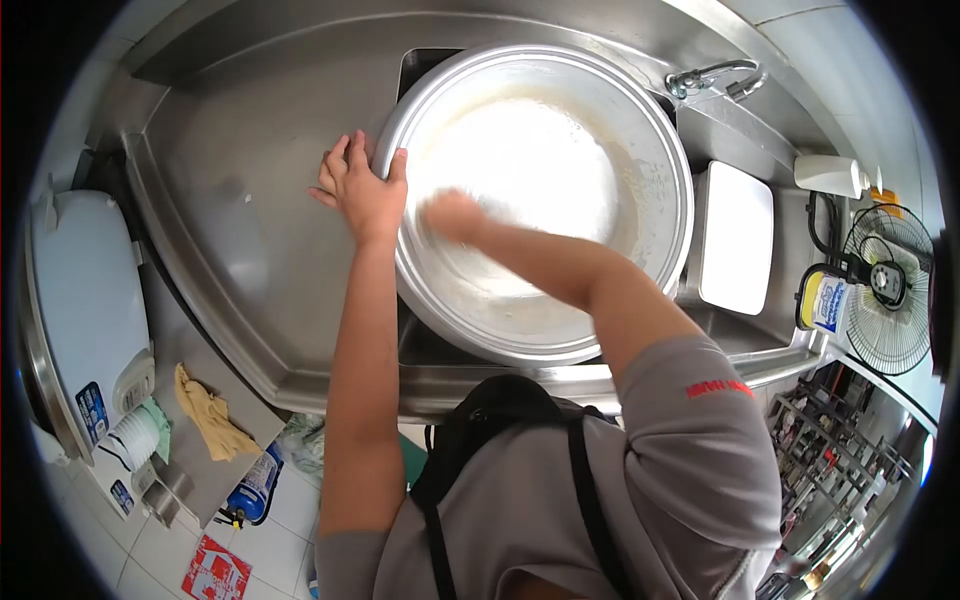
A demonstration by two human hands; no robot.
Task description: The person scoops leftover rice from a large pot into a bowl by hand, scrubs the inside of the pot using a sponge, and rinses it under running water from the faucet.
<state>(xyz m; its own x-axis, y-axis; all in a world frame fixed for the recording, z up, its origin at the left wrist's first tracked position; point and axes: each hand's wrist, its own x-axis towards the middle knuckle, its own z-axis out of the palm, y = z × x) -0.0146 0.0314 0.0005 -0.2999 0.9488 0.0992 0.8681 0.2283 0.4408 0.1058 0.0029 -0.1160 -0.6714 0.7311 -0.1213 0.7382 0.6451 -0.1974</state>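
A large round metal pot (655,190) sits over the sink, its inside wet and streaked with pale residue. At its left rim is my left hand (368,192), with the thumb over the edge and the other fingers outside, holding the pot. My right hand (453,216) is inside the pot, close to the left inner wall. Motion smears its fingers, and whether anything is in them cannot be made out.
A chrome faucet (715,80) stands behind the pot. To the right are a white rectangular lid (738,238), a yellow-and-blue container (828,300) and a black fan (888,280). A tan glove (212,415) lies at lower left, near a large pale blue-grey appliance (85,290).
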